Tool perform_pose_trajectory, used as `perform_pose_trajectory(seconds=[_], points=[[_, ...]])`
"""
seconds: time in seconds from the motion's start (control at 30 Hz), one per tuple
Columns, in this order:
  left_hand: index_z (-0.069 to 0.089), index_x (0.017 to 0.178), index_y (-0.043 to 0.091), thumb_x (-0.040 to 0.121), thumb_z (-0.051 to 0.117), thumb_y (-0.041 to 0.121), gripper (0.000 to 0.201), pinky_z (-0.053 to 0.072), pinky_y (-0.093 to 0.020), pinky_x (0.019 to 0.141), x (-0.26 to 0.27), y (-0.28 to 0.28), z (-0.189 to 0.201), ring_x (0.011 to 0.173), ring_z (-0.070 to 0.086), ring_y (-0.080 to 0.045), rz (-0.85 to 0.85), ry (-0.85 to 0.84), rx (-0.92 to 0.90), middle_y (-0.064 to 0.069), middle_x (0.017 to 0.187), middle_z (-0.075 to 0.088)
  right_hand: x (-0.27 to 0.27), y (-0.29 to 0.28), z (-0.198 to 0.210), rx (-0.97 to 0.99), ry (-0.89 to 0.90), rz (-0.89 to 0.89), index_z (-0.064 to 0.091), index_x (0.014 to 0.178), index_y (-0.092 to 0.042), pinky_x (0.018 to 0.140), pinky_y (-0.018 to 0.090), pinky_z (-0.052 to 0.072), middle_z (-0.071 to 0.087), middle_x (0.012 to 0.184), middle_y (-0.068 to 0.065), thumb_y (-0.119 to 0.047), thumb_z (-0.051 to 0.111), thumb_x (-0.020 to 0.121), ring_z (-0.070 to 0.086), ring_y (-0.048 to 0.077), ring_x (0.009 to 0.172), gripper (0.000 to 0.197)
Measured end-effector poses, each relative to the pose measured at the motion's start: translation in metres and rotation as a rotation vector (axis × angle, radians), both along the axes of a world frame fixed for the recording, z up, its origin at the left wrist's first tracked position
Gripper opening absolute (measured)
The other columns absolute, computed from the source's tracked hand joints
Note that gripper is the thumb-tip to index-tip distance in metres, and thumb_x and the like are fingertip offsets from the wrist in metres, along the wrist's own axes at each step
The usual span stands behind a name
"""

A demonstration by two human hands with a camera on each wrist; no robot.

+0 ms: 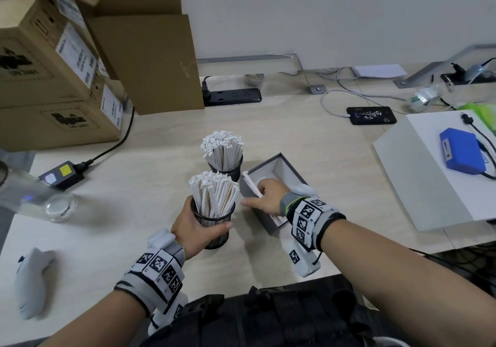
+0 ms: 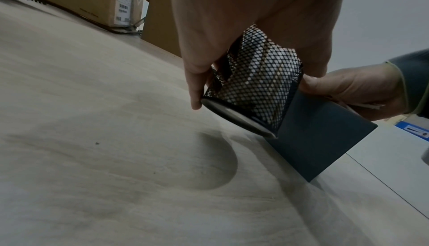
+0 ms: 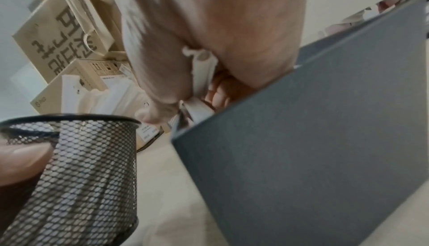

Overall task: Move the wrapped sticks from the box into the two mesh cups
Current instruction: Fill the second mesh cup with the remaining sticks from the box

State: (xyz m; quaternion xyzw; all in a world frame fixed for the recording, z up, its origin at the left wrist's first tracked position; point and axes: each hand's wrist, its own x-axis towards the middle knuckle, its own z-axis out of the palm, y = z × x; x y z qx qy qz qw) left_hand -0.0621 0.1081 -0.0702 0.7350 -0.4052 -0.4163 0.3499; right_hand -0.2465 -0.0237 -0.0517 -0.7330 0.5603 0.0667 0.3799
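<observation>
My left hand point(image 1: 194, 224) grips the near black mesh cup point(image 1: 214, 222), packed with white wrapped sticks point(image 1: 213, 195). In the left wrist view the near mesh cup point(image 2: 253, 88) is tilted, its base off the table. The far mesh cup point(image 1: 226, 168), also full of sticks, stands behind it. To the right lies the open grey box point(image 1: 276, 193) with a white inside. My right hand point(image 1: 264, 199) reaches over the box's near left wall and holds a wrapped stick point(image 1: 252, 185). The right wrist view shows the wrapped stick point(image 3: 202, 73) between thumb and curled fingers, above the grey box wall point(image 3: 313, 130).
Cardboard boxes point(image 1: 53, 73) are stacked at the back left beside a brown paper bag point(image 1: 150, 65). A power strip point(image 1: 232, 96), cables and a phone point(image 1: 371, 115) lie at the back. A white box point(image 1: 429, 175) with a blue pack stands right. A glass dish point(image 1: 60, 207) sits left.
</observation>
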Motion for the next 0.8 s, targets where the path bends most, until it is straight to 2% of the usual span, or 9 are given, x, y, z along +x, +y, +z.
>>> perform_pose_trajectory(seconds=[0.13,0.23,0.3,0.4,0.47,0.57,0.63,0.7,0.8], points=[[0.046,0.116,0.031,0.037,0.082,0.059,0.091,0.050,-0.033,0.090,-0.004,-0.003,0.003,0.102,0.063,-0.015,0.005,-0.001,0.012,0.013,0.106,0.064,-0.009,-0.006,0.016,-0.106,-0.098,-0.126,0.039,0.061,-0.019,0.048,0.029,0.029,0.044,0.060,-0.001,-0.056,0.050,0.091,0.043,0.020,0.055,0.049],[0.047,0.115,0.031,0.039,0.083,0.060,0.089,0.052,-0.035,0.091,-0.006,-0.003,0.008,0.102,0.064,-0.013,-0.002,0.003,0.011,0.016,0.105,0.064,-0.005,-0.004,0.039,-0.199,-0.289,-0.285,0.046,0.061,-0.015,0.063,0.035,0.047,0.056,0.063,0.005,-0.058,0.037,0.095,0.059,0.031,0.063,0.055],[0.046,0.118,0.033,0.041,0.082,0.063,0.090,0.051,-0.036,0.093,-0.009,-0.004,0.013,0.104,0.063,-0.012,-0.020,-0.006,0.005,0.015,0.109,0.064,0.007,0.005,0.058,-0.216,-0.494,-0.351,0.062,0.072,-0.009,0.073,0.032,0.046,0.063,0.073,0.006,-0.057,0.034,0.096,0.062,0.024,0.073,0.060],[0.044,0.127,0.031,0.044,0.082,0.064,0.097,0.050,-0.034,0.093,-0.014,-0.006,0.021,0.106,0.061,-0.011,-0.047,-0.004,-0.004,0.013,0.114,0.063,0.037,0.019,0.076,-0.239,-0.787,-0.341,0.061,0.089,0.007,0.065,0.028,0.042,0.049,0.066,0.000,-0.078,0.024,0.078,0.048,0.012,0.062,0.093],[0.044,0.128,0.031,0.047,0.083,0.062,0.096,0.051,-0.034,0.092,-0.015,-0.008,0.024,0.106,0.062,-0.009,-0.057,0.020,-0.012,0.014,0.113,0.064,0.054,0.021,0.072,-0.300,-0.884,-0.331,0.059,0.088,0.002,0.063,0.028,0.045,0.046,0.061,-0.005,-0.088,0.023,0.069,0.046,0.008,0.056,0.098],[0.046,0.123,0.034,0.046,0.085,0.061,0.091,0.053,-0.036,0.090,-0.015,-0.009,0.026,0.102,0.064,-0.007,-0.060,0.043,-0.040,0.016,0.110,0.067,0.065,0.019,0.054,-0.395,-0.764,-0.301,0.058,0.085,-0.016,0.071,0.047,0.053,0.056,0.068,-0.001,-0.088,0.021,0.075,0.059,0.021,0.066,0.081],[0.048,0.116,0.035,0.046,0.085,0.058,0.083,0.055,-0.036,0.086,-0.009,-0.007,0.030,0.097,0.066,-0.007,-0.028,0.040,-0.074,0.014,0.103,0.069,0.072,0.024,0.048,-0.442,-0.624,-0.240,0.061,0.086,-0.018,0.079,0.047,0.053,0.065,0.083,0.001,-0.086,0.026,0.077,0.064,0.024,0.082,0.077],[0.048,0.108,0.036,0.046,0.085,0.055,0.075,0.055,-0.034,0.079,-0.004,-0.007,0.034,0.090,0.067,-0.004,0.017,0.054,-0.101,0.014,0.097,0.069,0.073,0.035,0.049,-0.490,-0.540,-0.160,0.067,0.093,-0.021,0.100,0.041,0.043,0.062,0.115,-0.003,-0.074,0.049,0.075,0.055,0.019,0.112,0.059],[0.048,0.108,0.033,0.048,0.086,0.045,0.072,0.050,-0.023,0.072,0.008,-0.004,0.038,0.084,0.066,0.004,0.061,0.107,-0.156,0.013,0.096,0.068,0.072,0.046,0.064,-0.535,-0.723,-0.129,0.062,0.109,-0.021,0.105,0.042,0.038,0.051,0.123,-0.009,-0.051,0.066,0.070,0.047,0.010,0.120,0.050]])
